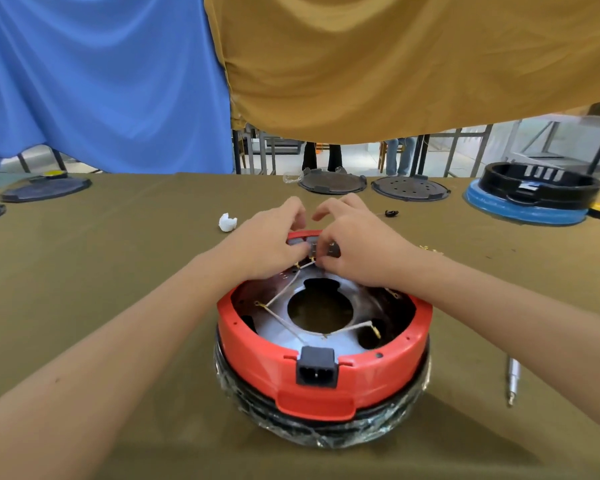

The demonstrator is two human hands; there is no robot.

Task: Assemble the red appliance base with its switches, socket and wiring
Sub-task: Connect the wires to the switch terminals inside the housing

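Both hands, left hand (267,244) and right hand (357,247), pinch boxy grey switch (321,248) at round glossy red base (257,344) rim.

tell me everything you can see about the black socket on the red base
The black socket is a small boxy piece that looks like plastic, seated upright in a notch in the near rim of the red base, facing the camera. Its front has a recessed opening with metal pins inside. A pale wire runs toward its back; whether they join is hidden. Neither hand touches it.
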